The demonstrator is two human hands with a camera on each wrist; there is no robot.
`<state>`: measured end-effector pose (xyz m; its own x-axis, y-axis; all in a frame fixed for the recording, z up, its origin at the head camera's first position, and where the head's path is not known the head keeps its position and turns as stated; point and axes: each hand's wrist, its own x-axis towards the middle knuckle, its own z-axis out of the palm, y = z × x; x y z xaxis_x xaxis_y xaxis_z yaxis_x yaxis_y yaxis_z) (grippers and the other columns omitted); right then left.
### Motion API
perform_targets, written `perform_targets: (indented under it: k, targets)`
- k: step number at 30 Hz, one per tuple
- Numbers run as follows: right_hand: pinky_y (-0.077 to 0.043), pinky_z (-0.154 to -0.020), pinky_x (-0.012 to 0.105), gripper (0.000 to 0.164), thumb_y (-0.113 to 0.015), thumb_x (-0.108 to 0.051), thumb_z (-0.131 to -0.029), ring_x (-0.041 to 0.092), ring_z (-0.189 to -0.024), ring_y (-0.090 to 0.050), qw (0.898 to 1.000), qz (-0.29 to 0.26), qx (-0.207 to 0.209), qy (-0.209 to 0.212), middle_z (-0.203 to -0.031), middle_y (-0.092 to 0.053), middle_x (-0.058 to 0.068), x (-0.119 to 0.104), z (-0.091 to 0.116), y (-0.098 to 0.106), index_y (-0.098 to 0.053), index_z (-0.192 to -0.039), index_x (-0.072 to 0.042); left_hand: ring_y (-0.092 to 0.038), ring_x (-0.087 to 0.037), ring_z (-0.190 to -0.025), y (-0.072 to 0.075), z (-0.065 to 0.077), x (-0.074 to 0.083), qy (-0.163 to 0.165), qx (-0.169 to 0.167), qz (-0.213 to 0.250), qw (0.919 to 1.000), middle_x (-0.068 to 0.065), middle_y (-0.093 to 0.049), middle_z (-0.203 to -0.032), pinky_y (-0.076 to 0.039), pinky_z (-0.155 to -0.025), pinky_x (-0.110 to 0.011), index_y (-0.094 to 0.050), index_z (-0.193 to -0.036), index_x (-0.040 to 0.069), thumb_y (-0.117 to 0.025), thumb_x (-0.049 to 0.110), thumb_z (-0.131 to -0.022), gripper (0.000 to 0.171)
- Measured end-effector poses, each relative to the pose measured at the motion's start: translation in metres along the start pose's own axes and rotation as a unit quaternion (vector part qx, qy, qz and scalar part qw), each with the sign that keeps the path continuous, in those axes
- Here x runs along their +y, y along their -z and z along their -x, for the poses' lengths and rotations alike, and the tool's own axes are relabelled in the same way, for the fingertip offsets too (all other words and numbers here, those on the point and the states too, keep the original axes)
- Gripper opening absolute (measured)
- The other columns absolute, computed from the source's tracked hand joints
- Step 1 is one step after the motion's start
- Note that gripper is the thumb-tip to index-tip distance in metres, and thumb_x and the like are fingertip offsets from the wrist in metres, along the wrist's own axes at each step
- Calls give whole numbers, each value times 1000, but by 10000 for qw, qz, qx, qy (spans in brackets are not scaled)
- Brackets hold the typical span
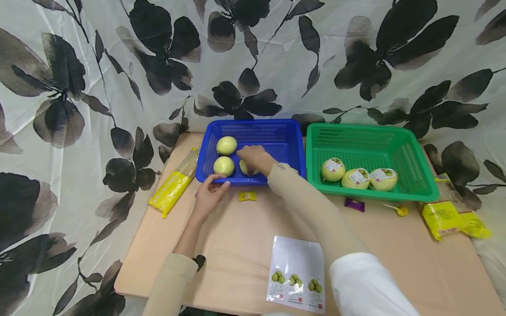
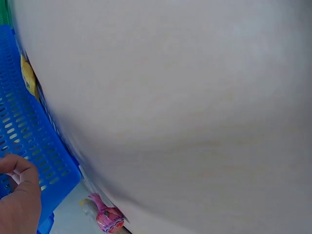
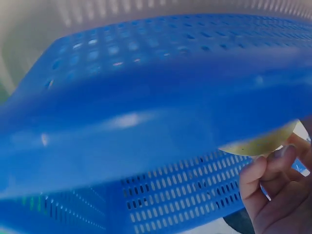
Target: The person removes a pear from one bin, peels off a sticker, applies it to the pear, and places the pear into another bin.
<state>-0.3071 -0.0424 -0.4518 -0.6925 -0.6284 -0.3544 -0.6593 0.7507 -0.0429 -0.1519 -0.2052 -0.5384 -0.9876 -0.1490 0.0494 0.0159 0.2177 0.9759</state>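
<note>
Inside the blue basket (image 1: 298, 145), my right hand (image 1: 256, 159) grips a round pale green fruit (image 3: 263, 145) near the front wall, mostly covering it in the head view. To its left lie two similar fruits, a rear one (image 1: 226, 145) and a front one (image 1: 223, 166). My left hand (image 1: 209, 193) holds the basket's front-left rim with curled fingers, beside the front fruit. In the left wrist view, the bent finger and thumb overlap the blue perforated wall (image 2: 58, 165).
A green basket (image 1: 367, 128) with three stickered fruits stands at right. A yellow packet (image 1: 171, 189) lies left; yellow bags (image 1: 444, 219) lie far right. Small sweets, one yellow (image 1: 247, 196) and one purple (image 1: 354, 204), sit in front of the baskets. A picture card (image 1: 296, 267) lies nearer.
</note>
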Motion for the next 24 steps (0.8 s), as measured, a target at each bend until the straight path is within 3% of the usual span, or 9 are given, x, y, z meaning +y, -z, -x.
perform_targets:
  k: [5, 15, 19, 24]
  targets:
    - [-57, -100, 48, 69, -89, -28, -83, 30, -116, -67, 9991, 194, 319, 223, -132, -67, 8, 6, 17, 7, -56, -142, -14, -59, -15, -67, -1, 2, 0, -16, 78, -176, 9998, -12, -68, -96, -48, -56, -20, -64, -127, 11, -76, 29, -97, 37]
    - [-60, -88, 48, 72, -85, -42, -84, 30, -102, -68, 9939, 145, 1007, 425, -128, -66, 11, 14, 79, 26, -57, -142, -11, -59, -20, -71, 0, 3, 2, 160, 20, -121, 9998, -12, -66, -99, -47, -57, -22, -62, -131, 8, -75, 30, -98, 42]
    - [-60, -82, 45, 69, -86, -46, -83, 28, -93, -67, 9901, -74, 1303, 514, -124, -66, 10, 21, 110, 23, -59, -138, -15, -58, -18, -69, -1, 5, 8, 192, -17, -166, 9997, -14, -66, -99, -48, -57, -23, -61, -131, 7, -74, 25, -99, 39]
    - [-59, -75, 43, 70, -87, -45, -82, 27, -87, -66, 9836, -461, 1632, 622, -124, -66, 10, 32, 151, 6, -61, -139, -15, -57, -15, -65, -3, 4, 0, 5, 88, -159, 9998, -10, -66, -93, -47, -55, -21, -64, -127, 12, -76, 31, -97, 38]
